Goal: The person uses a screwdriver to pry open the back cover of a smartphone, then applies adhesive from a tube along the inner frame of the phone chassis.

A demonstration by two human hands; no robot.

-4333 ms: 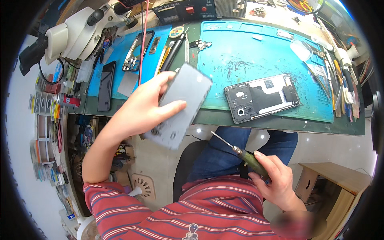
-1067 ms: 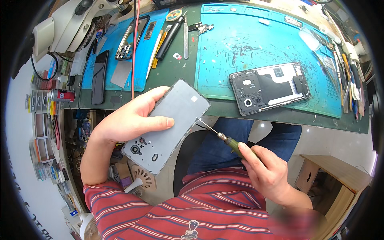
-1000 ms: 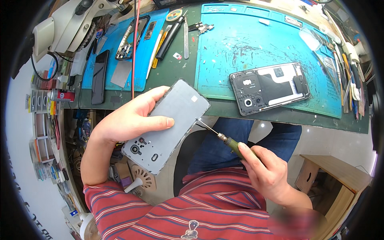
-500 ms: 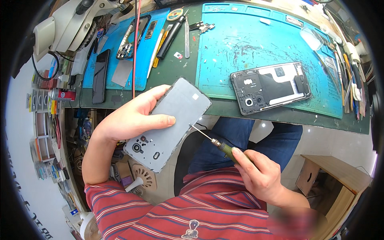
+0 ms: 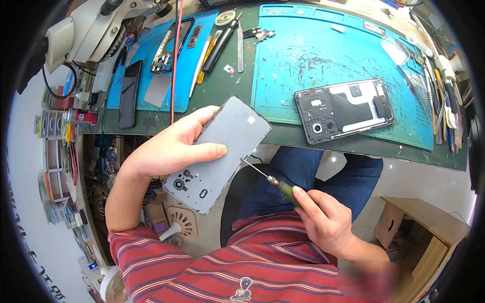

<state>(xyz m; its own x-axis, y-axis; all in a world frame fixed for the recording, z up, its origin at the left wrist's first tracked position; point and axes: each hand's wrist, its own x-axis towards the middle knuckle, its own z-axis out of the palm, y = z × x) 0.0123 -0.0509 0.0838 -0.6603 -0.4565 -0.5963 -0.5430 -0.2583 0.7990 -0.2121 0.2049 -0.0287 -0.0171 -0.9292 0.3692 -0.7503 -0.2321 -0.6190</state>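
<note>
My left hand [image 5: 194,143] grips a grey phone back cover [image 5: 230,126] by its left side, with the thumb pressed across its face. The cover is tilted, its camera cutouts at the lower left and a small white square near the top. In my right hand [image 5: 326,216] is a green-handled tool [image 5: 286,191] with a metal collar and a thin metal tip. That tip meets the cover's right edge. Beyond my hands, an opened phone [image 5: 346,110] lies partly on a turquoise work mat [image 5: 303,55], its inner parts and camera lenses facing up.
On a blue mat [image 5: 177,98] at the left lie a black phone [image 5: 130,93] and a phone frame [image 5: 164,53]. Tweezers [image 5: 240,50] and a black cylindrical tool [image 5: 220,47] lie between the mats. A microscope [image 5: 86,33] stands far left; several hand tools [image 5: 444,96] are at the right.
My left hand and the phone cover have shifted slightly right and up in the picture. The tool's tip stays at the cover's right edge, and my right hand is almost unmoved.
</note>
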